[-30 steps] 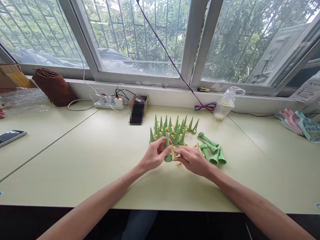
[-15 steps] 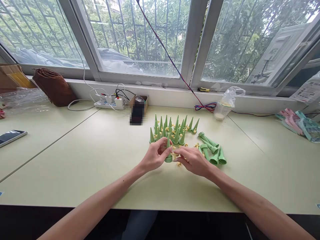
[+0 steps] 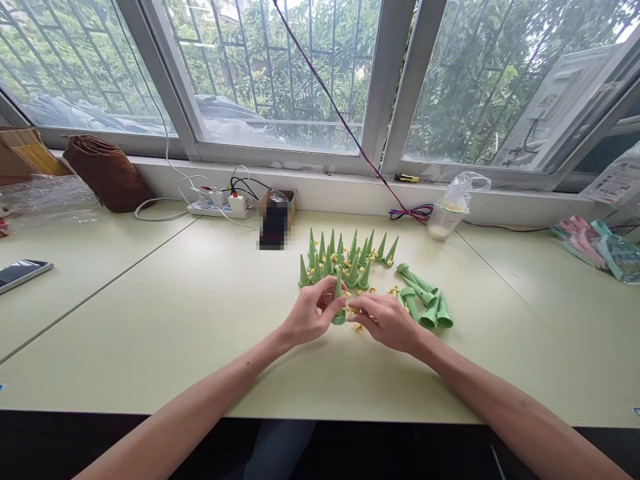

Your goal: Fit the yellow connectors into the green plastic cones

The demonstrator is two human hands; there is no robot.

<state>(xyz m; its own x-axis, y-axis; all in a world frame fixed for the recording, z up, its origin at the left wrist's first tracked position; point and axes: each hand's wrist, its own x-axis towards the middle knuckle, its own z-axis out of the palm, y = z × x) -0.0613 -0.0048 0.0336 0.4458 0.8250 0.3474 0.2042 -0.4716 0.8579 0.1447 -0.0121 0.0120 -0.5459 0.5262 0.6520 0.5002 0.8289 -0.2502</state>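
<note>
My left hand [image 3: 313, 312] is closed around a green plastic cone-shaped spike [image 3: 339, 293], held upright with its wide base down. At the spike's right side, my right hand [image 3: 383, 321] pinches a small yellow valve-like piece [image 3: 351, 309] against it; the fingers partly cover the piece. Just beyond my hands stand several similar green spikes [image 3: 367, 275] in rows, tips up, with yellow pieces at their sides. Loose green spikes [image 3: 444, 313] lie to the right of my right hand. A few small yellow pieces [image 3: 358, 327] lie on the table between and under my hands.
Along the windowsill are a power strip [image 3: 220, 211] with cables, a small box [image 3: 287, 200], a coiled wire [image 3: 413, 213] and a bagged cup [image 3: 443, 223]. A phone [image 3: 24, 273] and brown pouch [image 3: 107, 175] are at left, pink and green bagged items [image 3: 600, 247] at right.
The held spike and my left fingers have shifted very slightly to the right. My right hand keeps its pinch at the spike's side, nearly still.
</note>
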